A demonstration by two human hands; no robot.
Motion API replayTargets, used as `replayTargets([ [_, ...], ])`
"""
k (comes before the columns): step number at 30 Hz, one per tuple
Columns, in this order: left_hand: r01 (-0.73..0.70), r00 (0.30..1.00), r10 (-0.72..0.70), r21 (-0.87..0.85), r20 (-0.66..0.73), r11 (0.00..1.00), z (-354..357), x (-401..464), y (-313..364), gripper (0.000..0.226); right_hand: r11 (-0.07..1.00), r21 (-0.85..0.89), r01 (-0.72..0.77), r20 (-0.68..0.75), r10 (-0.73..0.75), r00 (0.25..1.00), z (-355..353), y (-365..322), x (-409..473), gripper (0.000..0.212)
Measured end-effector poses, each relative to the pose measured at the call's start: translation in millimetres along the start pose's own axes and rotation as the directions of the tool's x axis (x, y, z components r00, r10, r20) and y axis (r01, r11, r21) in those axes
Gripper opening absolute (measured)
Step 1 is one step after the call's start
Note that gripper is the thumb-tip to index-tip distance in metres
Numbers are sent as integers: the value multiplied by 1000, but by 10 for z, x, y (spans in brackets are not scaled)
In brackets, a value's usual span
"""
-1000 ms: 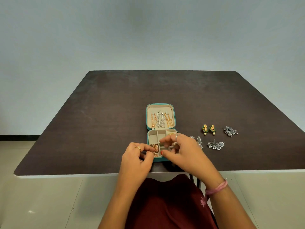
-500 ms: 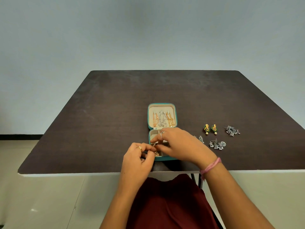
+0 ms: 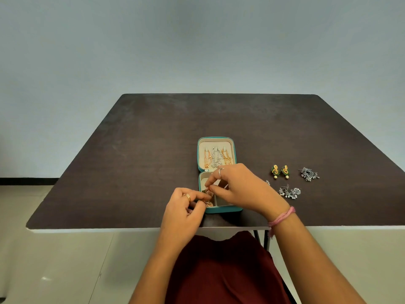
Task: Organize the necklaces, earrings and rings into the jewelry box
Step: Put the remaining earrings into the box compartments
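Observation:
A teal jewelry box [image 3: 234, 154] lies open near the table's front edge. Gold and silver necklaces [image 3: 215, 159] hang in its lid. My right hand [image 3: 238, 187] reaches over the lower tray and pinches a rose-gold earring [image 3: 209, 191] above the left compartments. My left hand [image 3: 183, 207] sits at the tray's front left corner, its fingertips on a second rose-gold earring [image 3: 208, 203]. The tray's right side is hidden by my right hand. A yellow-green earring pair [image 3: 280, 171] and silver earrings [image 3: 309, 174] [image 3: 289, 191] lie right of the box.
The dark wooden table [image 3: 142, 161] stretches far behind and to the left of the box. Its front edge runs just under my wrists. A pale wall stands behind, and a tiled floor shows at the left.
My right hand moved left over the tray and came to pinch the rose-gold earring. My left hand stayed at the tray's front left corner.

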State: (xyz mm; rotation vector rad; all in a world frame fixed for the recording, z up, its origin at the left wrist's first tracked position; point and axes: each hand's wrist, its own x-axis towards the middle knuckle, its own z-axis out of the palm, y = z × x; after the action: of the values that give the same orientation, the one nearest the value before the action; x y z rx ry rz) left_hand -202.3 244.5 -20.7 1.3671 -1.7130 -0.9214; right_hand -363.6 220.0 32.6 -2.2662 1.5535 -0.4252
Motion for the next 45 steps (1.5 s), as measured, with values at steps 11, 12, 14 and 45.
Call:
replayTargets([
  [11, 13, 999, -16, 81, 31, 997, 12, 51, -57, 22, 986, 134, -104, -204, 130, 970, 211, -67, -229, 15],
  [12, 17, 999, -20, 79, 32, 997, 13, 49, -52, 22, 983, 144, -112, -223, 142, 964, 246, -67, -253, 15],
  [14, 28, 999, -30, 74, 31, 997, 16, 44, -44, 21, 982, 153, -111, -276, 150, 949, 308, -62, -300, 15],
  [45, 86, 995, -89, -58, -47, 995, -7, 21, 19, 13, 970, 88, -225, -372, 241, 896, 548, -135, -353, 16],
])
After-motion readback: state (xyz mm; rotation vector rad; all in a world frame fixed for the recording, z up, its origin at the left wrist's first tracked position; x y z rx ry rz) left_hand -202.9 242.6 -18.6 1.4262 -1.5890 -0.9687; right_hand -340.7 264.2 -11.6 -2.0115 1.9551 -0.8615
